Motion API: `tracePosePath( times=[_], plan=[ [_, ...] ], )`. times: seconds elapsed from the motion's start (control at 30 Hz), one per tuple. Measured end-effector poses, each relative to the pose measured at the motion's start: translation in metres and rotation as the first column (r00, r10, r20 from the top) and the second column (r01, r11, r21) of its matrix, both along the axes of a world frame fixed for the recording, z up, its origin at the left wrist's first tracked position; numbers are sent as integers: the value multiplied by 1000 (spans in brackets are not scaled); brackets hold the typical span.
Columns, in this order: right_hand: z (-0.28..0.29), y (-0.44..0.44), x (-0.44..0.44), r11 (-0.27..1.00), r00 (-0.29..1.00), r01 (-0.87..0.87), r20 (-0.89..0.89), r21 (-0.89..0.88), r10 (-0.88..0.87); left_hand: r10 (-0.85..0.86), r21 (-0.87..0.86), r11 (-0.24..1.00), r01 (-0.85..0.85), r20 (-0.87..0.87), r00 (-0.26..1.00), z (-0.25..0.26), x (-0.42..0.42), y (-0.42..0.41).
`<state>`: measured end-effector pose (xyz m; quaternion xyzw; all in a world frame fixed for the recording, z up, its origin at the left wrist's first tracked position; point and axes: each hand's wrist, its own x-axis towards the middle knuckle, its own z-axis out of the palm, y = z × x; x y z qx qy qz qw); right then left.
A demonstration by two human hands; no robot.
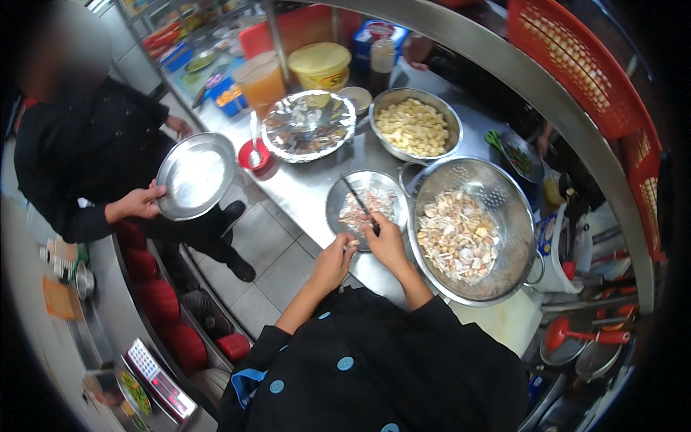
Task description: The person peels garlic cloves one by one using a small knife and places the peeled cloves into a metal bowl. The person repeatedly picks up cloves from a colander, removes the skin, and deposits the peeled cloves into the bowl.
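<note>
My right hand grips a knife by its dark handle, the blade reaching over a round metal plate that holds thin peelings. Close by on the left, my left hand pinches a small pale garlic clove at the plate's near edge. A large steel colander with unpeeled garlic cloves stands right of the plate. Behind the colander is a steel bowl filled with peeled cloves. A foil-covered bowl lies beyond the plate.
A person in black stands at the left, holding a metal tray beside the steel table. A red bowl with a spoon is near the table's left edge. A white cutting board lies under the colander's near side; a metal rail crosses overhead.
</note>
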<state>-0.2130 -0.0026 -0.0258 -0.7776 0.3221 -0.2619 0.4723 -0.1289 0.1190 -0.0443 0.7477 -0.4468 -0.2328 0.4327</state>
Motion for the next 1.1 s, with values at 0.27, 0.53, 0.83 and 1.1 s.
tracePosePath(
  times=[0.27, 0.53, 0.83, 1.1],
  plan=[
    [9, 0, -6, 998, 999, 32, 7, -50, -31, -108, 98, 991, 93, 164, 981, -8, 5, 5],
    [-4, 1, -15, 1000, 994, 20, 112, 3, -20, -132, 19, 991, 131, 137, 982, 12, 7, 9],
    [-10, 11, -8, 998, 979, 33, 205, -54, -21, -24, -191, 964, -183, -752, 659, 20, 18, -4],
    [6, 15, -6, 999, 998, -40, -45, 11, 40, -33, -185, 935, -301, -893, 448, 14, 19, 7]
  ],
)
